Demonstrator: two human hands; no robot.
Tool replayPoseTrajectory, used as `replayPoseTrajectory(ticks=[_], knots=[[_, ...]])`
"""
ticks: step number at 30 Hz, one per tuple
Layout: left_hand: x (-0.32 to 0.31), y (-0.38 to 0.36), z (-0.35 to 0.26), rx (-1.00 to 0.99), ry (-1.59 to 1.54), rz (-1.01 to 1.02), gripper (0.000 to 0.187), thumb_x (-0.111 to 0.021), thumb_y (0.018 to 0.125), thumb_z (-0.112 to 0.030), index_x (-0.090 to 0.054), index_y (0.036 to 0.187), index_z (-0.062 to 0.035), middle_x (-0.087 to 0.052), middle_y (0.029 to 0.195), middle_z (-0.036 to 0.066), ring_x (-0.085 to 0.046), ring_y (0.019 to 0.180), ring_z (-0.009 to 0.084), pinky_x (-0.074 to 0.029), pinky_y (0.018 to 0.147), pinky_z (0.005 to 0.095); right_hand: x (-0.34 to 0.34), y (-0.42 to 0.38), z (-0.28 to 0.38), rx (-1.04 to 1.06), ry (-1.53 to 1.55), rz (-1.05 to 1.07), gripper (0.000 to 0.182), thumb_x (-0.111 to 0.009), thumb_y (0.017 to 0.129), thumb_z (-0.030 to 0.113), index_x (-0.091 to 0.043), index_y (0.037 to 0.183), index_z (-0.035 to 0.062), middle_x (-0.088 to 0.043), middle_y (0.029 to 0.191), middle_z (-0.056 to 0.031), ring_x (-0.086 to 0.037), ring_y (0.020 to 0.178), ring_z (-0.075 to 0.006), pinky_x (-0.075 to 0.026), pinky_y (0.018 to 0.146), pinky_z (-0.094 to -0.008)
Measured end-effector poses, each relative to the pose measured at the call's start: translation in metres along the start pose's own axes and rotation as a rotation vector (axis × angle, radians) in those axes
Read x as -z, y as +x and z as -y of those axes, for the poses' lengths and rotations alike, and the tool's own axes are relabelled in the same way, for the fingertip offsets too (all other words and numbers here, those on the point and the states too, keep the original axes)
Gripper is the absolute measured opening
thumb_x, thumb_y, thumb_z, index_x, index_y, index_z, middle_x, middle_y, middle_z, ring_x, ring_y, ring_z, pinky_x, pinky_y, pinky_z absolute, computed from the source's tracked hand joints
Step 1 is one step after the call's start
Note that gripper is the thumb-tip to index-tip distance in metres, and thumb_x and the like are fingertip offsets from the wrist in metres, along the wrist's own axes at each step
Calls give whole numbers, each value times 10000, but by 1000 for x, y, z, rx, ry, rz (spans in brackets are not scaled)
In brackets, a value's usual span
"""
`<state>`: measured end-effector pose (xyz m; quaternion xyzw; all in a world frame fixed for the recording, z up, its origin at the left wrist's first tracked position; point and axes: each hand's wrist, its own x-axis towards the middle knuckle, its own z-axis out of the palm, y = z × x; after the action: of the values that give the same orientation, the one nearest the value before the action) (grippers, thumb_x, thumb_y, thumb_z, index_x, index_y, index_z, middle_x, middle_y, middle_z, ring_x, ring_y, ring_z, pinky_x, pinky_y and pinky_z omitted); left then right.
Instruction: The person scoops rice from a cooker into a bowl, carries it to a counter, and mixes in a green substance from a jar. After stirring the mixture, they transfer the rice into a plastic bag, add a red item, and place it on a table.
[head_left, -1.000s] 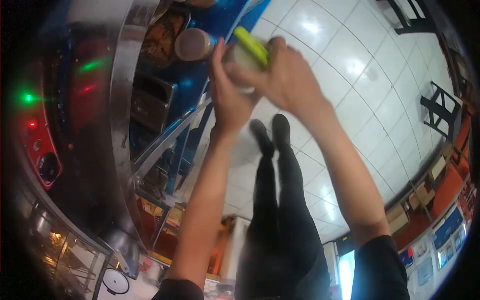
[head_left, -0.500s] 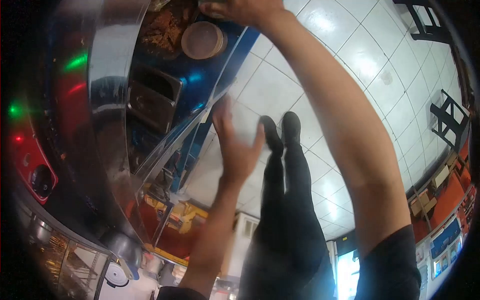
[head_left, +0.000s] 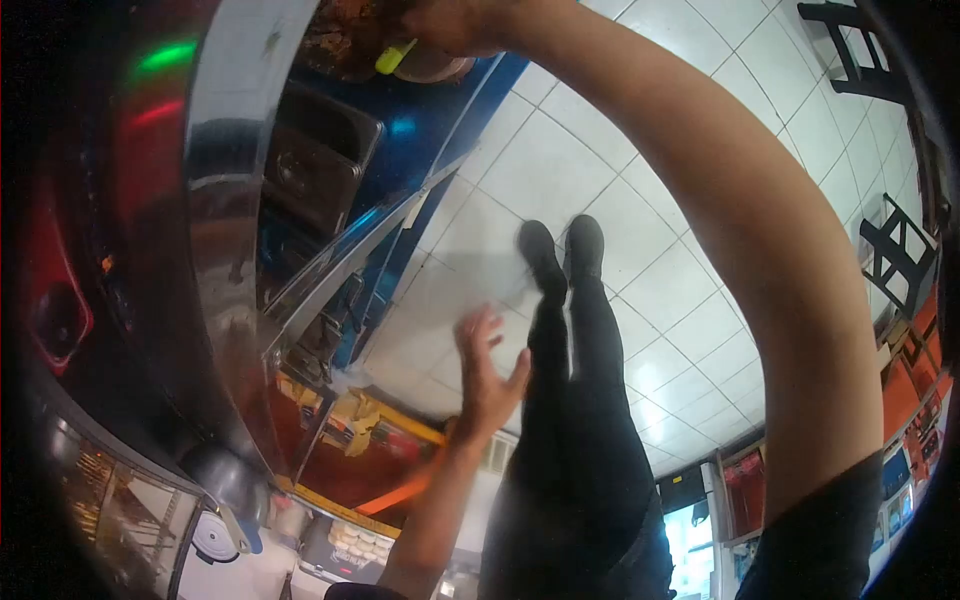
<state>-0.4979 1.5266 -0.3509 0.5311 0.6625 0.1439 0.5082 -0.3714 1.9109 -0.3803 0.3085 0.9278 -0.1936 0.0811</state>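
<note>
My right hand is at the top edge of the view, partly cut off, with its fingers closed. Out of its fingers sticks a short yellow-green handle; the rest of that tool cannot be made out. Just beneath this hand, partly covered by it, is a round, pale brown stack. Beside it on the left lies a heap of brown, crumbly food. My left hand hangs in the air over the floor, fingers apart and holding nothing, slightly blurred.
The blue counter runs along the left, with a dark metal pan set into it and a steel panel beyond. A glass-like edge juts out at its near end. Black stools stand on the tiled floor at right.
My left hand has drawn back toward my body, away from the counter. My right hand has moved slightly left, and the yellow-green handle now shows in it. The view has shifted a little.
</note>
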Motion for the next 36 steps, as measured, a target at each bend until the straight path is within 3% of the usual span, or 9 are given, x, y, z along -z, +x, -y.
replayPoseTrajectory(ticks=[11, 12, 14, 18, 22, 29, 32, 34, 36], knots=[[1, -64, 10, 125, -45, -54, 767, -676, 809, -16, -237, 1436, -72, -338, 1378, 183, -505, 1174, 298, -483, 942, 396, -29, -24, 19, 75, -45, -335, 318, -597, 846, 362, -687, 1049, 134, -561, 1249, -181, -353, 1312, -364, -226, 1139, -426], [-1, -84, 19, 131, -72, -31, 694, -677, 815, -47, -304, 1400, -52, -410, 1302, 184, -510, 1151, 299, -473, 932, 394, -55, -41, 27, -34, 35, -725, 338, -623, 806, 192, -586, 1066, -21, -561, 1130, -244, -532, 1110, -368, -440, 951, -437], [1, -134, 35, 155, -84, -28, 582, -685, 823, -97, -410, 1330, -24, -513, 1192, 180, -530, 1109, 301, -460, 930, 388, -36, -102, 79, -331, 385, -688, 462, -566, 703, -72, -588, 1157, 13, -536, 1184, -217, -485, 1153, -385, -405, 992, -445], [14, -264, 44, 321, -164, -97, 502, -687, 849, -148, -474, 1296, -66, -538, 1220, 133, -572, 1084, 230, -516, 864, 348, -71, -246, 180, -499, 487, -446, 329, -595, 812, -2, -548, 1136, -41, -589, 1098, -241, -567, 1010, -390, -460, 866, -434], [43, -369, 65, 493, -370, -379, 368, -687, 828, -99, -575, 1176, -56, -613, 1149, 102, -629, 972, 200, -538, 809, 328, 14, -323, 320, -429, 987, -202, 139, -582, 809, -17, -644, 934, -27, -655, 826, -133, -640, 745, -187, -506, 654, -302], [182, -338, 83, 94, -481, -1123, 224, -609, 865, -17, -580, 1087, -5, -626, 982, 93, -639, 862, 191, -546, 725, 290, 168, -197, 469, -93, 757, -215, 185, -620, 884, 162, -600, 953, -8, -615, 866, -202, -609, 787, -381, -492, 704, -431], [251, -312, 34, 144, -854, -1186, 159, -607, 871, -24, -567, 1024, -3, -615, 943, 83, -635, 820, 177, -548, 712, 292, 223, -126, 514, 96, 530, -418, 254, -634, 873, 207, -561, 1001, 1, -575, 990, -211, -583, 867, -404, -478, 742, -462], [261, -299, 58, -83, -290, -1072, 130, -628, 873, -69, -574, 977, -14, -614, 915, 71, -627, 781, 139, -529, 680, 266, 235, -97, 539, 141, 445, -416, 299, -641, 867, 229, -544, 1046, 10, -555, 1055, -216, -578, 889, -410, -474, 752, -473], [278, -301, 43, -10, -390, -914, 137, -638, 871, -92, -579, 969, -18, -616, 903, 66, -625, 767, 132, -516, 670, 255, 218, -75, 555, 119, 161, -363, 538, -670, 833, 334, -449, 1222, 35, -510, 1128, -232, -583, 924, -444, -482, 768, -499]])
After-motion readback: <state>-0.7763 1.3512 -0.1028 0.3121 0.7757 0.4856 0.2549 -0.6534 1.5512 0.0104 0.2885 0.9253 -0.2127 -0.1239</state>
